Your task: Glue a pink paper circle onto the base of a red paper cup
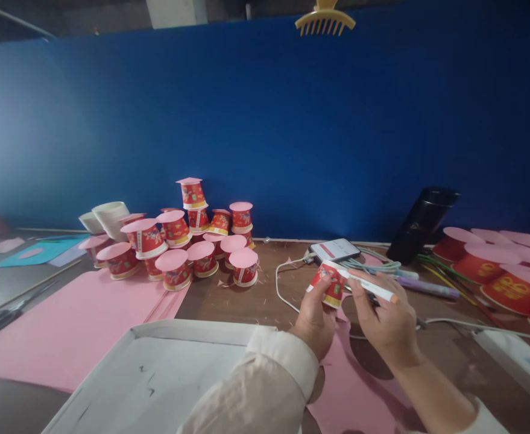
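My left hand [316, 322] is closed around a small red paper cup [327, 283] with a floral print, held upside down and tilted. In my right hand [386, 316] is a white marker [368, 285] with an orange end, its other end meeting the cup's upper edge. Under both hands lies a cut sheet of pink paper [350, 380]. To the left, several upturned red paper cups [177, 271] carry pink paper pieces on top, some stacked on others.
A shallow white box lid [178, 367] lies in front, beside large pink sheets [79, 325]. Behind my hands are a phone [334, 249] on a cable and a black bottle [421, 223]. Larger red cups [513, 289] and a power strip [515, 355] stand right.
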`<control>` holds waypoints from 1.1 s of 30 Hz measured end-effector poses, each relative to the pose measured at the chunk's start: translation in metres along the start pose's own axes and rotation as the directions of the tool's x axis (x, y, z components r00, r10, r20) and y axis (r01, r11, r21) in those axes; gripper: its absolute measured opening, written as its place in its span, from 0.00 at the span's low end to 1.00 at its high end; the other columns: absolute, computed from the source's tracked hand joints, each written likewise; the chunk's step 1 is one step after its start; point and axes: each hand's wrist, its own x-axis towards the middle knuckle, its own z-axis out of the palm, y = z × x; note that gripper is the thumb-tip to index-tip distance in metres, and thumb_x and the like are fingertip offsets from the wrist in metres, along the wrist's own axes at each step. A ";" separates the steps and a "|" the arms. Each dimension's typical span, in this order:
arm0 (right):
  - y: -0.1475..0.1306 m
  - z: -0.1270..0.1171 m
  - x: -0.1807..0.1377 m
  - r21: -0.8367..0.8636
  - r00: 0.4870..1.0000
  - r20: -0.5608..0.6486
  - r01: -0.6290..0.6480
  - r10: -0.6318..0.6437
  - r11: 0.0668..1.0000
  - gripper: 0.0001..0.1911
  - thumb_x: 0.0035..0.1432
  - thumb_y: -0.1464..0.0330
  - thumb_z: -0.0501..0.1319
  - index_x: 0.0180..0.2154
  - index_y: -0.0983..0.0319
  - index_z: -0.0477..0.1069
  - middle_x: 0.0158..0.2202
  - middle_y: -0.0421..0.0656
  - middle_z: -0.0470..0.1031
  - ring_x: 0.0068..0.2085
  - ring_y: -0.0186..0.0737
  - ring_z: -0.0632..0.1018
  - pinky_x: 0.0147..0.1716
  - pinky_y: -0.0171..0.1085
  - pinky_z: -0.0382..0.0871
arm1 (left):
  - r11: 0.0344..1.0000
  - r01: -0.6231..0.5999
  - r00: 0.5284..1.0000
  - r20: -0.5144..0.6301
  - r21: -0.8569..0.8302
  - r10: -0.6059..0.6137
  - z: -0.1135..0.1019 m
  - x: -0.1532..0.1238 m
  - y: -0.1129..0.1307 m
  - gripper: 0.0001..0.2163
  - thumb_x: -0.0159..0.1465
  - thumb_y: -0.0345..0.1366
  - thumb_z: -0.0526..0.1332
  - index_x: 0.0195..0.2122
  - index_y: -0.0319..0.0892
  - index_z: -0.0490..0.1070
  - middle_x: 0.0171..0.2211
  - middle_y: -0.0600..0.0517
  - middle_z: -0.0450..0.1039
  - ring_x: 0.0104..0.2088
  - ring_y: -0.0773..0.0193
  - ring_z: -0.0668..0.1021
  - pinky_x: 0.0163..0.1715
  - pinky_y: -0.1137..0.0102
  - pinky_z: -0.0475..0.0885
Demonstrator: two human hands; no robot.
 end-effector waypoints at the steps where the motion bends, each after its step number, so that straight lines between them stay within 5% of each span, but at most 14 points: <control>1: 0.000 0.000 0.000 0.001 1.000 -0.004 0.006 -0.006 1.000 0.10 0.69 0.67 0.61 0.48 0.59 0.79 0.44 0.47 0.86 0.44 0.46 0.85 0.59 0.48 0.72 | 1.000 -0.001 1.000 -0.005 0.000 0.001 0.000 0.000 0.000 0.18 0.56 0.37 0.75 0.47 0.38 0.81 0.47 0.43 0.84 0.51 0.54 0.83 0.59 0.66 0.72; 33: -0.002 0.001 0.000 0.007 1.000 0.017 0.014 -0.014 1.000 0.09 0.69 0.69 0.61 0.47 0.60 0.79 0.43 0.47 0.86 0.45 0.46 0.85 0.58 0.48 0.70 | 0.999 -0.032 0.999 0.022 0.013 0.032 0.000 0.000 0.001 0.19 0.60 0.41 0.73 0.50 0.37 0.81 0.50 0.43 0.83 0.56 0.52 0.82 0.59 0.66 0.73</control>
